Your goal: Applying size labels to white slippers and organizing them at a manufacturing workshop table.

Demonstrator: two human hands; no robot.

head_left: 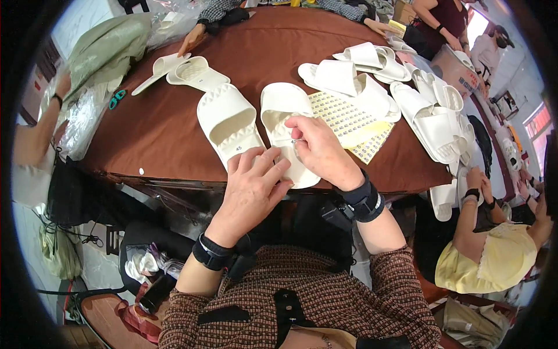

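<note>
Two white slippers lie side by side in front of me, toes away: the left slipper (218, 110) has a small printed label on its insole. Across the heel ends of the pair rests my left hand (253, 183), open, its fingers spread and touching them. Over the insole of the right slipper (282, 96) my right hand (319, 148) is closed, with curled fingertips at a small sticker (293, 142) that they partly cover. A yellow-backed sheet of stickers (331, 116) lies just to the right, partly under other slippers.
Another white pair (200, 74) lies at the far left, touched by a co-worker's hand (192, 41). Many white slippers (430, 119) are heaped along the right side. Small teal scissors (117, 99) lie near the left edge of the brown tablecloth (157, 134). Co-workers stand around the table.
</note>
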